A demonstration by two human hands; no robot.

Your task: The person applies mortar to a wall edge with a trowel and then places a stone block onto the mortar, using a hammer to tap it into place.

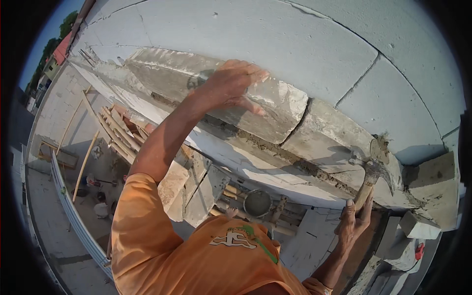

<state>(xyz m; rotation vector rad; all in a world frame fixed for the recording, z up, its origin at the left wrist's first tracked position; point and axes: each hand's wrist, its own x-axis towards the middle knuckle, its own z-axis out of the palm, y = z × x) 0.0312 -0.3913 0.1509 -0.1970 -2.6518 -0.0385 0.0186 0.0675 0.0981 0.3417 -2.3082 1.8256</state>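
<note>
My left hand (pixel 233 86) lies on the long grey concrete block (pixel 270 108), its fingers stretched over the upper side and its thumb down the front face. The block sits along the wall on a bed of wet mortar (pixel 260 145). To its right, across a narrow gap, is another grey block (pixel 324 128). My right hand (pixel 355 221) is closed round the wooden handle of a claw hammer (pixel 372 177), held upright with its metal head close to the right end of the block row. The hammer casts a shadow on the blocks.
Large pale wall blocks (pixel 300 39) rise behind the row. Below are loose blocks (pixel 199 187), wooden poles (pixel 118 132) and a round bucket (pixel 258 202) on scaffold boards. A block corner (pixel 432 182) stands at right. Far below at left is a person (pixel 101 206).
</note>
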